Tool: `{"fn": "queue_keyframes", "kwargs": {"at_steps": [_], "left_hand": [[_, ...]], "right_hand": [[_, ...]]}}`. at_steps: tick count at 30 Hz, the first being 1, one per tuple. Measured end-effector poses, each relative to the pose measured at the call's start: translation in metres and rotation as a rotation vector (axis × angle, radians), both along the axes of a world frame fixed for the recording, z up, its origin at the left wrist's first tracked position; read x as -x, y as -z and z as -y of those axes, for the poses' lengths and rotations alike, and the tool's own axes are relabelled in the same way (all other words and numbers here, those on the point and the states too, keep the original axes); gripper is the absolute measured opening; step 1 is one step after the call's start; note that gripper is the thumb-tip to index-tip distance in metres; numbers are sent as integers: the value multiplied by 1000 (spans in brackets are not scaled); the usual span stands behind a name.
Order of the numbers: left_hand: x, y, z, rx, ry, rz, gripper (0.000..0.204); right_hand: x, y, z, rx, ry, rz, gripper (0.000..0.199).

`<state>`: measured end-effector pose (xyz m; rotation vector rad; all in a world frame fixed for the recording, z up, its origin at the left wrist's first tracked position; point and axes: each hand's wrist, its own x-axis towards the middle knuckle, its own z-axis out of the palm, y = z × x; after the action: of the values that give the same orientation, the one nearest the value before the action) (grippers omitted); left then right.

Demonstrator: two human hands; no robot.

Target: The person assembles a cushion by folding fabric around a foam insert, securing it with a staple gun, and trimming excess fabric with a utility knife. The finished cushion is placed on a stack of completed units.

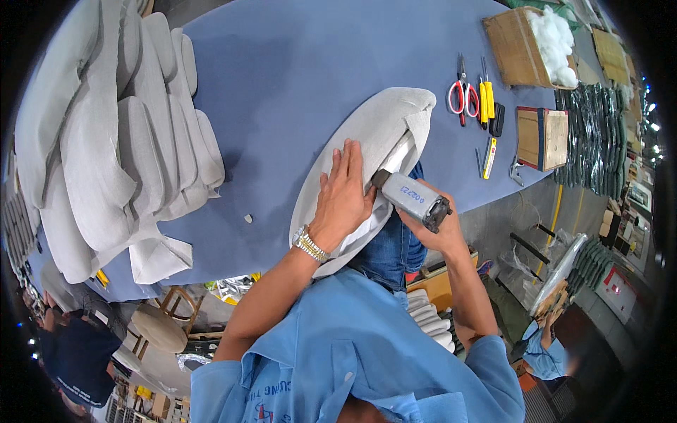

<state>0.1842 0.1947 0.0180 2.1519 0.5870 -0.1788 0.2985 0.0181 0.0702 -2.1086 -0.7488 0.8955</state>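
A light grey fabric-covered pad, long and rounded, lies tilted at the table's near edge and partly over my lap. Its fabric is folded at the far corner, and a white inner strip shows along its right side. My left hand lies on the pad with fingers stretched out, pressing the fabric. In my right hand is a grey staple gun, my fingers wrapped round it. The tool's nose meets the pad's white edge, close to my left thumb. The exact contact is hidden.
A pile of grey covered pads fills the table's left side. On the right lie scissors, yellow-handled tools, a yellow cutter and a box. A carton of white stuffing stands behind. Other people are nearby.
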Motion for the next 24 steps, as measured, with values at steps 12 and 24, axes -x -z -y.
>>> {"fn": "queue_keyframes", "kwargs": {"at_steps": [12,24], "left_hand": [[4,-3,-6,95,3,-6,94],[3,-3,-6,78,11,3,96]], "right_hand": [[-2,-19,-6,-8,-109,36,25],[10,-19,-4,-87,-87,68,27]]}}
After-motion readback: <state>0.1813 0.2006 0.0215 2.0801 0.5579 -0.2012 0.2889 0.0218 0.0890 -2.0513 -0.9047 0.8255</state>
